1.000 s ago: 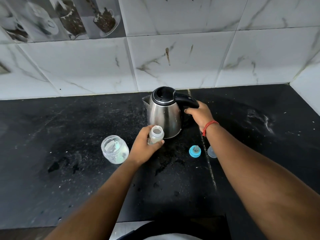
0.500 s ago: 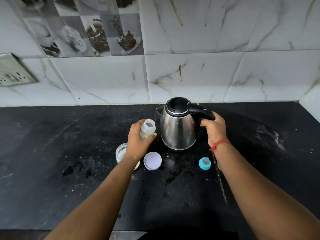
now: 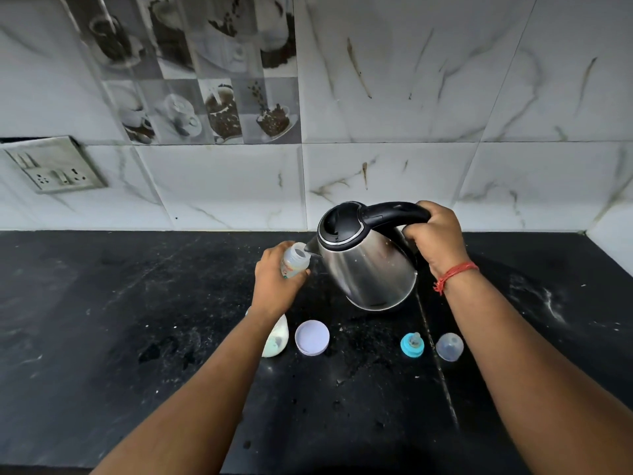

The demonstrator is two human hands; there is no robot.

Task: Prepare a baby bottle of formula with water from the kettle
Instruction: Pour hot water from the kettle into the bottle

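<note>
My right hand [image 3: 436, 236] grips the black handle of the steel kettle [image 3: 368, 269], which is lifted off the black counter [image 3: 102, 320] and tilted left. Its spout sits right at the open mouth of the small clear baby bottle [image 3: 294, 260]. My left hand [image 3: 275, 286] holds that bottle upright above the counter. A jar of white formula powder [image 3: 277, 339] stands partly hidden behind my left wrist, with its pale round lid [image 3: 312, 337] lying beside it. The blue nipple ring [image 3: 412, 344] and the clear bottle cap [image 3: 449, 346] lie to the right.
A marble-patterned tile wall [image 3: 376, 166] backs the counter, with a switch and socket plate [image 3: 54, 166] at the left. A seam runs through the counter under the kettle toward the front. White smears mark the counter at the right.
The kettle has been lifted from the counter and tipped left until its spout reached the bottle mouth. My left hand raised the bottle toward it. The camera view tilted upward.
</note>
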